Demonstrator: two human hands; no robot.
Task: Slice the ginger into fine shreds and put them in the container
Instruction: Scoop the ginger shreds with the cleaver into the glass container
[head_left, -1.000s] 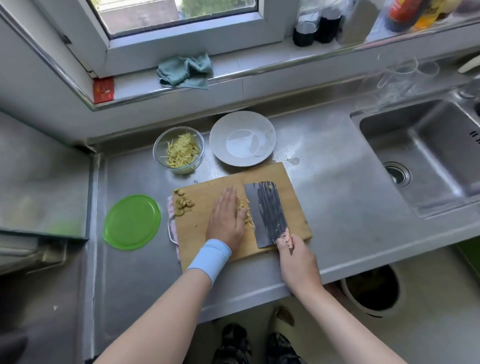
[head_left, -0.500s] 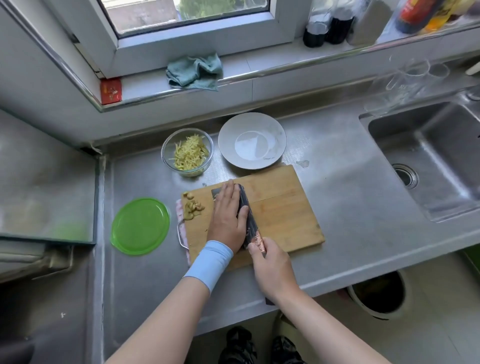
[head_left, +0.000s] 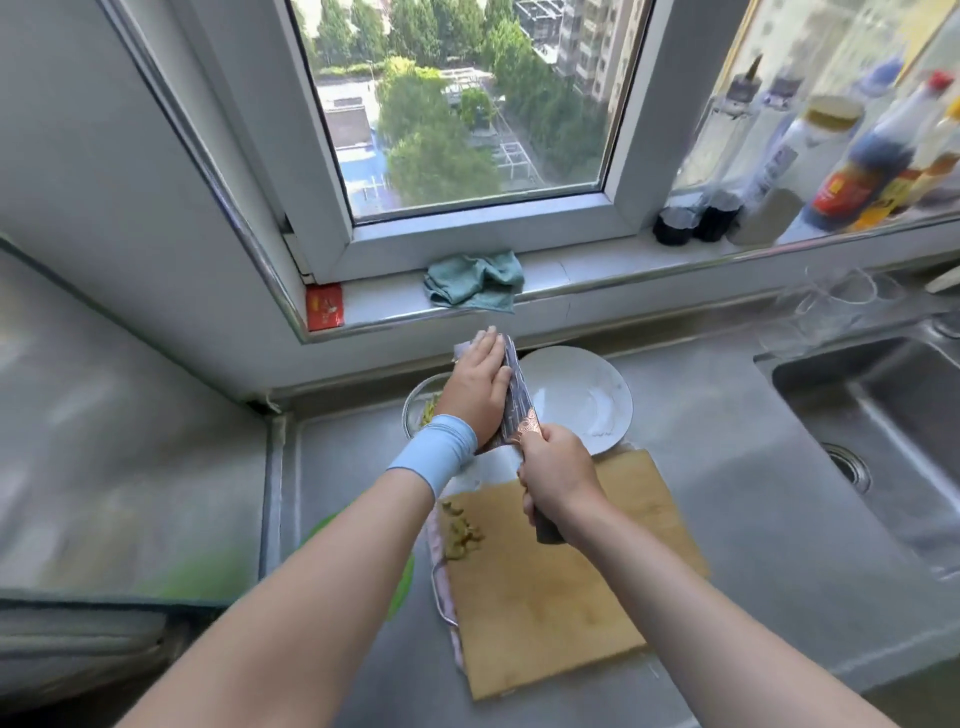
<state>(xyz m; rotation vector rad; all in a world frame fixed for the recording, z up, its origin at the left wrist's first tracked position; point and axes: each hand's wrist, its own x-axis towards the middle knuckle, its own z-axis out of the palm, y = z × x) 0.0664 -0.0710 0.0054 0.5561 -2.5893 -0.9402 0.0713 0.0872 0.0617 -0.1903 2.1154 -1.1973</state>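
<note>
Above the glass bowl (head_left: 411, 410), at the back of the steel counter (head_left: 727, 447): my left hand (head_left: 478, 384), fingers straight and together, pressed flat against the side of the cleaver (head_left: 515, 397), whose blade is raised on edge; I cannot tell what lies between palm and blade. Left wrist: one pale blue band (head_left: 436, 454). My right hand (head_left: 556, 473): fingers curled tight around the cleaver's handle, over the far edge of the cutting board (head_left: 571, 582). Bowl, mostly hidden under my left hand: yellow ginger shreds (head_left: 428, 415) showing at its near side. Board, left edge: a small heap of ginger bits (head_left: 461, 530). Just right of the bowl: one white plate (head_left: 582, 400). Under my left forearm: a green lid (head_left: 406, 571). Windowsill: a crumpled teal cloth (head_left: 475, 280). Far right: the sink (head_left: 883, 415).
</note>
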